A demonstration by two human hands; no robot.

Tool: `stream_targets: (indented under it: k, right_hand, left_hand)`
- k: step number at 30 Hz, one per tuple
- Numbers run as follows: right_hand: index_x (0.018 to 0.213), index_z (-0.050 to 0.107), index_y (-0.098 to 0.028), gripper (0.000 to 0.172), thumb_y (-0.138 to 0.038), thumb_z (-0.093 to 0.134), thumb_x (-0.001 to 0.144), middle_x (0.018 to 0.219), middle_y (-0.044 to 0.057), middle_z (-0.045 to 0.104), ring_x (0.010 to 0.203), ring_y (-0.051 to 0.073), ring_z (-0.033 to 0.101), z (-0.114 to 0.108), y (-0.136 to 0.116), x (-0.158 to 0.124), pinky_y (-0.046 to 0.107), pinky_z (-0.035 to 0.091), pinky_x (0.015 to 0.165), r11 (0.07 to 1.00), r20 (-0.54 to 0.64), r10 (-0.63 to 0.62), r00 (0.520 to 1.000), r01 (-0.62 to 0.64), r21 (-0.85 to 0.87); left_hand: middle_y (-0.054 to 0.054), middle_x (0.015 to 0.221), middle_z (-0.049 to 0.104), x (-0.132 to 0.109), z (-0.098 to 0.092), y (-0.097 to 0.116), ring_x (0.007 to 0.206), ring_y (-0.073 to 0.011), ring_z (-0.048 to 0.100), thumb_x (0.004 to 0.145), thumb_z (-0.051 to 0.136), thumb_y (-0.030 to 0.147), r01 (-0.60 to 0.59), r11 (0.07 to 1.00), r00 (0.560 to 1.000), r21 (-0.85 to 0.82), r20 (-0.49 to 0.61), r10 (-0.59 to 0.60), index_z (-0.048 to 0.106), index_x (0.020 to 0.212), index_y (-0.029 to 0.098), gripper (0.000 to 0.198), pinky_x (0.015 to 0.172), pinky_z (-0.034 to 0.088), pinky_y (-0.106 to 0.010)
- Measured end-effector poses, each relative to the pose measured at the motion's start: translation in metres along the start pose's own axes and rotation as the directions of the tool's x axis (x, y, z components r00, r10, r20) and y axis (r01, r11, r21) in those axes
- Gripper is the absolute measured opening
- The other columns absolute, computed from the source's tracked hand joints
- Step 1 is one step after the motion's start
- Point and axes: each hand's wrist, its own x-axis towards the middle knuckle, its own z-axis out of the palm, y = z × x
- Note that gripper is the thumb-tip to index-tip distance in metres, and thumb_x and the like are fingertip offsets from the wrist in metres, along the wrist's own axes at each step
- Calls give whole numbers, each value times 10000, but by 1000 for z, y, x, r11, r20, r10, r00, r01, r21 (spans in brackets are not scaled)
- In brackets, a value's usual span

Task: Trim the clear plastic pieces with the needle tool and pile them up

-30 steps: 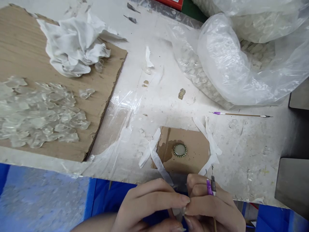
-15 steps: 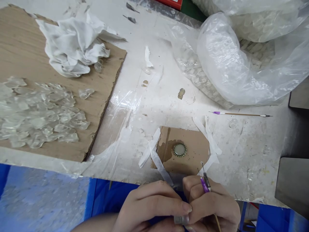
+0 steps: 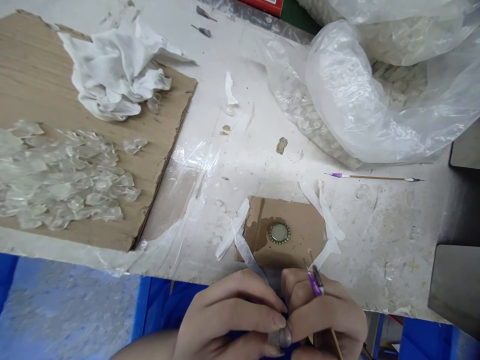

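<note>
Left hand [image 3: 228, 320] grip nearly closed, pinching a small translucent piece [image 3: 276, 338] between thumb and fingers.
Just right of that pinch, the right hand [image 3: 326, 317] curls around a thin stick [image 3: 336, 345]; beyond both grips, a crimped cap [image 3: 279, 233] lies on small cardboard [image 3: 303, 216].

Translucent pc [image 3: 276, 338] pinched in L hand [image 3: 225, 317]; needle tools [image 3: 314, 284] (1 purple, 1 dk) slanted in R hand [image 3: 324, 316].
</note>
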Motion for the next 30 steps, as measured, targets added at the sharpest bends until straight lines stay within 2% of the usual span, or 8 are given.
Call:
stream_targets:
  k: [3, 6, 13, 22, 25, 28, 29, 30]
  right_hand:
    - [843, 630, -229, 206, -385, 639, 978, 562, -67, 453, 482, 87, 401, -1, -1, -3, 228, 338, 452, 982, -10, 162, 987, -160, 104]
    - [822, 620, -238, 210, -386, 653, 967, 554, -78, 411, 480, 84, 374, 1, -2, -5, 227, 311, 454, 960, -23, 238, 971, -231, 161]
    - [798, 596, -252, 202, -359, 624, 966, 564, -76, 389, 450, 90, 347, 5, -2, -3, 222, 293, 428, 960, -34, 225, 974, -216, 176]
    - [802, 587, -268, 201, -375, 622, 968, 559, -80, 374, 440, 96, 352, 4, -3, -3, 219, 304, 421, 954, -28, 249, 968, -240, 181]
    - [856, 628, -260, 169, -372, 616, 982, 571, -71, 397, 458, 99, 378, 3, -4, -5, 215, 325, 434, 974, -15, 199, 980, -196, 111]
    - [1017, 691, -235, 239, -421, 541, 1021, 603, -29, 533, 477, 110, 460, -4, -8, -11, 239, 408, 483, 986, -29, 147, 989, -149, -71]
    - [1100, 695, -242, 297, -452, 494, 1038, 635, -11, 592, 486, 118, 488, -8, -9, -14, 259, 456, 525, 963, -109, 223, 969, -237, -128]
    - [1180, 680, -253, 391, -527, 441, 1037, 623, -10, 614, 479, 129, 513, -13, -9, -17, 264, 480, 521, 958, -97, 252, 963, -262, -115]
  left_hand:
    - [-88, 973, 787, -3, -3, 0, 811, -194, 790, 939, 713, 192, -26, 998, 1000, 56, 7, 26, 716, 1123, 239, 190, 730, 671, -252]
    - [-95, 957, 779, -3, -3, -1, 831, -185, 788, 943, 713, 227, -42, 997, 999, 67, 4, 42, 718, 1061, 199, 121, 761, 662, -229]
    - [-83, 887, 798, 4, 1, 0, 773, -191, 787, 979, 660, 283, 4, 999, 999, 35, -41, -2, 732, 1013, 219, 102, 723, 669, -253]
    - [-87, 883, 791, 3, 1, 2, 742, -203, 780, 996, 628, 291, 33, 999, 999, 4, -18, -33, 733, 1061, 246, 132, 670, 668, -279]
    - [-85, 881, 777, 4, 3, 2, 741, -192, 775, 1002, 621, 305, 28, 999, 999, 16, -27, -28, 720, 1047, 232, 131, 668, 664, -266]
    - [-72, 890, 757, 3, -2, 0, 755, -170, 757, 1000, 633, 302, -22, 990, 995, 138, -95, 35, 709, 1007, 200, 128, 673, 650, -239]
    - [-66, 904, 751, 2, -7, -1, 775, -169, 750, 994, 645, 278, -35, 973, 987, 227, -143, 69, 709, 1005, 197, 103, 684, 645, -244]
    - [-61, 935, 747, 1, -16, -3, 819, -176, 743, 987, 656, 242, -29, 942, 976, 335, -196, 99, 710, 1023, 206, 74, 717, 641, -264]
